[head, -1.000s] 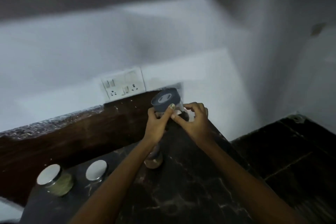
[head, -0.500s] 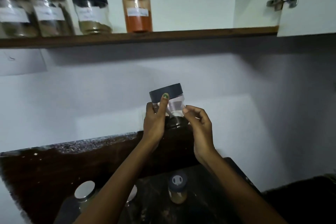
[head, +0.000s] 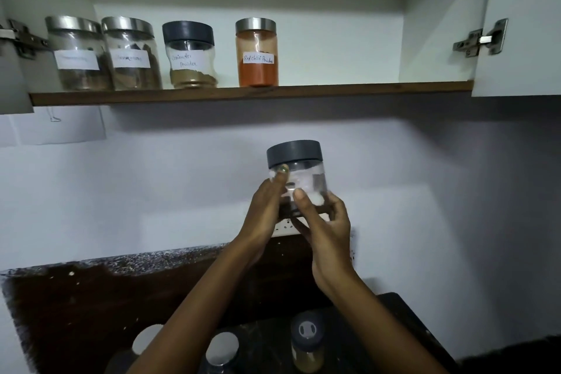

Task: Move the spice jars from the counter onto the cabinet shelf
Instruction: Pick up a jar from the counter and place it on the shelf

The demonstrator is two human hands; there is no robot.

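Observation:
I hold a clear spice jar [head: 303,174] with a dark grey lid and a dark filling low inside, in mid-air below the cabinet shelf [head: 334,89]. My left hand [head: 268,206] grips its left side, thumb up near the lid. My right hand [head: 326,229] clasps its lower right side. On the shelf stand several labelled jars: two steel-lidded ones [head: 79,55], a grey-lidded coriander jar [head: 191,56] and a red chilli powder jar [head: 257,53]. On the dark counter [head: 400,322] below remain a small grey-capped jar [head: 307,346] and two steel-lidded jars [head: 223,349].
The shelf's right half, past the red jar, is bare. An open white cabinet door [head: 522,24] with a hinge [head: 481,39] hangs at the right. A wall socket [head: 283,226] sits behind my hands. A dark backsplash ledge [head: 91,282] runs along the wall.
Both hands have lifted the grey-lidded jar off the counter and upward toward the shelf. My view has tilted up, bringing the whole cabinet and its jars into sight.

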